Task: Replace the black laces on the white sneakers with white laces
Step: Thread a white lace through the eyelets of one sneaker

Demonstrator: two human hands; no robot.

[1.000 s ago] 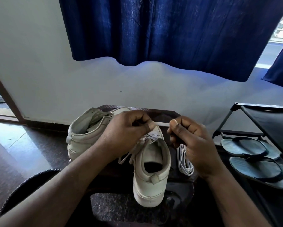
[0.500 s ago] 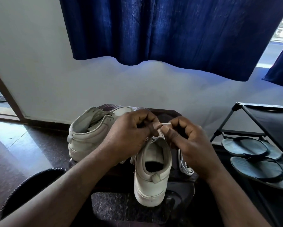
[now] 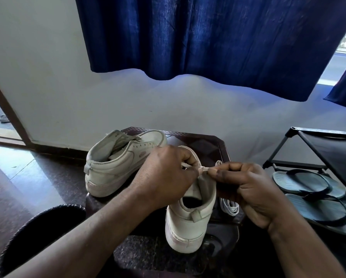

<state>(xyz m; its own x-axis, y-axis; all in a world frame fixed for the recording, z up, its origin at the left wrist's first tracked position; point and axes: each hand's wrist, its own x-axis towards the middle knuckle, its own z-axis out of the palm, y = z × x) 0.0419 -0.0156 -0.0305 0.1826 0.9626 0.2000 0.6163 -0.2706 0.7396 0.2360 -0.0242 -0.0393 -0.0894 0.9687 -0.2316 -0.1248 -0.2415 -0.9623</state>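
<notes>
Two white sneakers stand on a small dark table [image 3: 214, 145]. The near sneaker [image 3: 188, 223] points away from me, heel toward me. Over its tongue my left hand [image 3: 164, 177] and my right hand [image 3: 246, 185] each pinch the white lace [image 3: 203, 168], which is drawn tight between my fingertips. The lace holes below are hidden by my hands. The other sneaker [image 3: 118, 163] lies behind at the left, its eyelets bare. A spare white lace [image 3: 229, 207] lies in a bundle to the right of the near sneaker, partly under my right hand.
A black shoe rack [image 3: 318, 145] stands at the right with dark flip-flops [image 3: 308, 187] on its lower shelf. A dark round object [image 3: 41, 233] sits at lower left. A white wall and a blue curtain [image 3: 208, 41] rise behind the table. A doorway opens at far left.
My hands have come together over the near sneaker's tongue; the stretch of white lace between them has shortened to a tight bit at my fingertips.
</notes>
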